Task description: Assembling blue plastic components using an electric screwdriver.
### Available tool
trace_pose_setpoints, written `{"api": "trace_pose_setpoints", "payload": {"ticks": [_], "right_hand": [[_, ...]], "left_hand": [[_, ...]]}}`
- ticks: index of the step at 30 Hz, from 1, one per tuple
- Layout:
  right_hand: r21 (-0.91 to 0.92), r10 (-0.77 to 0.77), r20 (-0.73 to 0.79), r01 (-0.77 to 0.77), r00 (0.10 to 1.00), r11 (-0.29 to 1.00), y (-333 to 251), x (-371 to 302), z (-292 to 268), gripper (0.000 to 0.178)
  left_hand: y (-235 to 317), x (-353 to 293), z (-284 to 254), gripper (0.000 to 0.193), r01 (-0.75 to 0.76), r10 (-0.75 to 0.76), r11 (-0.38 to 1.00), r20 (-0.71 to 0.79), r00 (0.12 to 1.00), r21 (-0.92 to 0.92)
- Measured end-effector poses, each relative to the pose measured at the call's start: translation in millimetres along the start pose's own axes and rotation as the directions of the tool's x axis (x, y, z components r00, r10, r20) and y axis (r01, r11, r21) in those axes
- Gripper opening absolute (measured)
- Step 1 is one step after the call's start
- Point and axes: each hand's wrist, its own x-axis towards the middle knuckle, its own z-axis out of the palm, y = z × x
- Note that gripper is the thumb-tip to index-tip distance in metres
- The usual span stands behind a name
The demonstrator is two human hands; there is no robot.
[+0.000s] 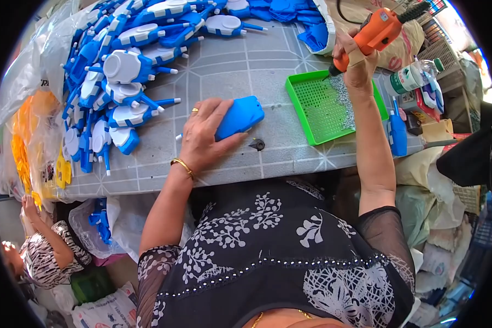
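On the grey patterned tabletop (218,71), my left hand (203,128) is closed over a blue plastic housing (244,116), its fingers on the upper side and the thumb along the near edge. A small black part (258,144) lies just right of that thumb. My right hand (359,64) grips an orange electric screwdriver (376,34), whose black nose tilts down to the left. The bit points at a green perforated tray (296,106). Small silvery screws (341,98) are heaped in the tray's right part, partly hidden by my right forearm.
A large pile of blue-and-white plastic units (127,65) covers the table's left and far side. Blue parts spill from a white sack (325,27). Right of the tray stand a white-and-green bottle (407,79) and a blue piece (398,134). Another person (49,254) is at lower left.
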Motion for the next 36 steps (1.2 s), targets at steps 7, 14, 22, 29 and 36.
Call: {"api": "trace_pose_setpoints", "payload": {"ticks": [7,14,22,29,36], "right_hand": [[-0.026,-0.015,-0.042,0.014,0.999,1.0,7,2,-10,0.017],[0.002,-0.032,-0.022,0.032,0.999,0.999,12,3,-12,0.017],[-0.014,-0.04,-0.02,0.04,0.999,0.999,14,0,-13,0.017],[0.064,-0.044,-0.092,0.05,0.995,0.997,21,3,-20,0.018],[0.049,-0.043,-0.072,0.047,0.996,0.998,20,2,-21,0.019]], "left_hand": [[3,0,-1,0.065,0.026,-0.026,1.0,-0.008,1.0,0.008],[3,1,0,0.068,0.053,-0.053,0.999,0.007,0.999,0.013],[2,1,0,0.068,0.033,-0.033,0.999,-0.008,0.999,0.03],[1,0,1,0.068,0.037,-0.037,0.999,-0.016,0.999,0.023],[2,1,0,0.069,0.027,-0.027,0.999,-0.011,1.0,0.028]]}}
